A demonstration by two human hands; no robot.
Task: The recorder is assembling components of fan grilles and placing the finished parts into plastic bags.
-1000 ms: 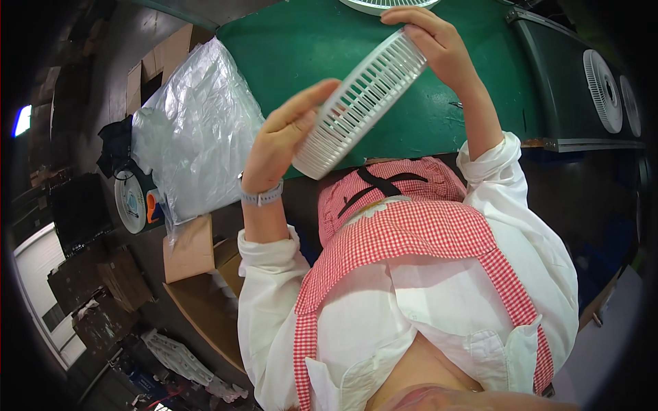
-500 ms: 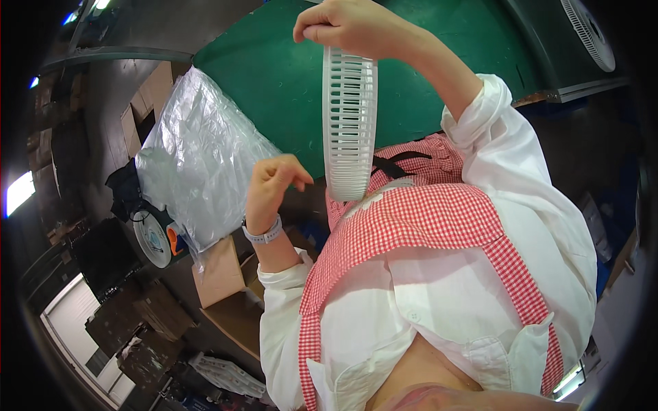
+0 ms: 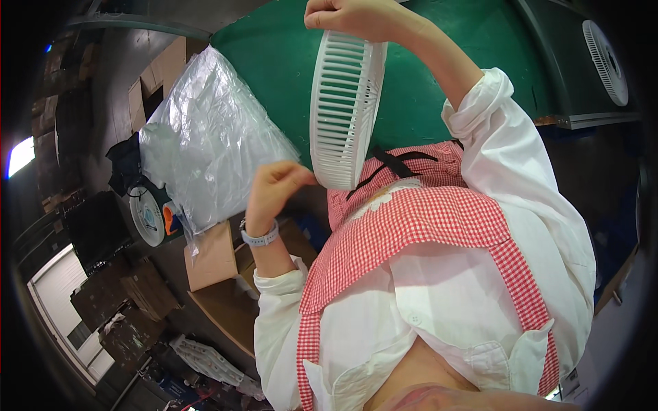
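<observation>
A white plastic fan guard (image 3: pixel 339 109) with slatted sides stands on edge in front of my apron, above the green tabletop. My right hand (image 3: pixel 356 17) grips its far rim from above, fingers curled over; part of the rim is hidden under the palm. At the guard's near left side, my left hand (image 3: pixel 277 188) has its fingers bent together, their tips meeting the rim. A pale watch is on that wrist. The exact contact of the left fingertips is hard to see.
Clear plastic bags (image 3: pixel 205 137) lie over the left part of the green table (image 3: pixel 452 89). Below them sit an open cardboard box (image 3: pixel 212 260), a round white fan part (image 3: pixel 147 216) and an orange tape roll (image 3: pixel 171 218). Another white fan guard (image 3: pixel 604 63) stands far right.
The fan guard has tilted and turned, showing more of its slatted side, and its lower end has shifted left. My left hand has come from just beside it to its rim.
</observation>
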